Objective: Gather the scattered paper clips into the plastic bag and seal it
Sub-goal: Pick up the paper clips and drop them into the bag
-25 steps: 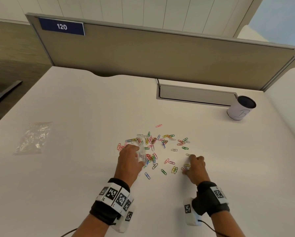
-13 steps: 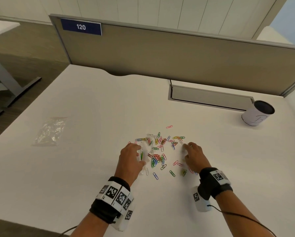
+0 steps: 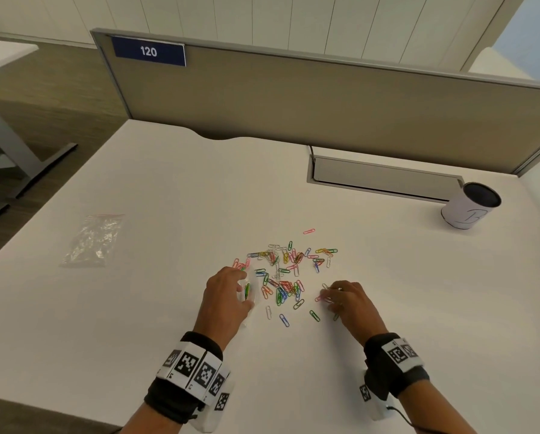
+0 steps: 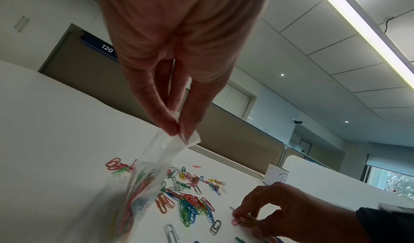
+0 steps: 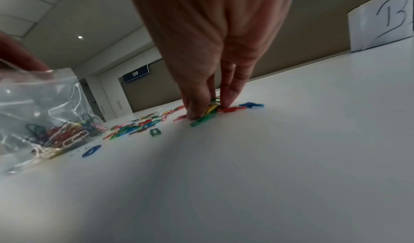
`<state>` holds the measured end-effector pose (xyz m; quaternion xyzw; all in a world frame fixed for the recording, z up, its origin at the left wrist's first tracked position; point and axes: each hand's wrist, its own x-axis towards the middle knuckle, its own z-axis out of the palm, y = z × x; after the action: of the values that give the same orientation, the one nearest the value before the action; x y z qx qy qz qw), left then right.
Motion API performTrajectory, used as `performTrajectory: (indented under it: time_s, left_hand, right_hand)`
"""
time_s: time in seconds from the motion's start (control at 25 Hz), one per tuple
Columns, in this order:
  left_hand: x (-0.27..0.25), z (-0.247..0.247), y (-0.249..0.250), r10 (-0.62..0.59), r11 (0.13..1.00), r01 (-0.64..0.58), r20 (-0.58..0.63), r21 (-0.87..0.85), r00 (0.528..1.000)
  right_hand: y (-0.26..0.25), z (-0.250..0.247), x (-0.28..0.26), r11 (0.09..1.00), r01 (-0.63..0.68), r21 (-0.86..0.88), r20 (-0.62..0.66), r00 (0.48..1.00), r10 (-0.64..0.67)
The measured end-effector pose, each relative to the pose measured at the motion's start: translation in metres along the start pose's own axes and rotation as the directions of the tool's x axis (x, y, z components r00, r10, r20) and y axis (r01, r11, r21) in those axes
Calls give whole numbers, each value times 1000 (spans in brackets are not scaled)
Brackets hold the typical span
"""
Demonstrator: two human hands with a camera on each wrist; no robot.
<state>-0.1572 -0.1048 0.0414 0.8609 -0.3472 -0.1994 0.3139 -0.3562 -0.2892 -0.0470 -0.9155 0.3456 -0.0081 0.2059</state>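
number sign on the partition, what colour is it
Dark blue with white digits "120" on the number sign; clearest in the head view.

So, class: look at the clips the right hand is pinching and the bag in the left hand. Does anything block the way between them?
Nothing visible does. The right hand pinches a few clips on the table; the left hand holds the plastic bag up by its rim. Between them only loose paper clips lie flat, easily passed over.

White bench (image 3: 168, 308), and coloured paper clips (image 3: 285, 270) scattered across its middle. A crinkled clear bag (image 3: 93, 239) lies far left. A white cup (image 3: 469, 209) marked B stands far right, beside the grey cable hatch (image 3: 384, 177).
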Motion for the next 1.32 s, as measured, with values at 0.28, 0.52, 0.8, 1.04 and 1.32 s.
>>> performTrajectory:
  time_s: [0.28,0.52,0.8,1.04,1.32]
  left_hand:
    - [-5,0,2,-4,1000,4,2,-14,1000]
    - [-6,5,6,-3,999,3,9,-43,1000]
    - [-11,8,7,-6,996,5,-8,-87,1000]
    - [-13,12,6,2,994,-1,5,-111,1000]
    - [-18,15,12,2,987,0,13,-158,1000]
  right_hand:
    - [-7,2,11,997,20,-73,-18,1000,-21]
    - [-13,-2,15,990,-31,-141,1,1000,32]
    - [-6,-22,7,714,-334,616,-49,888,457]
    - [-59,-43,-8,207,-205,957,120,925,359]
    - [-138,-35,11,485,-229,844,179,973,148]
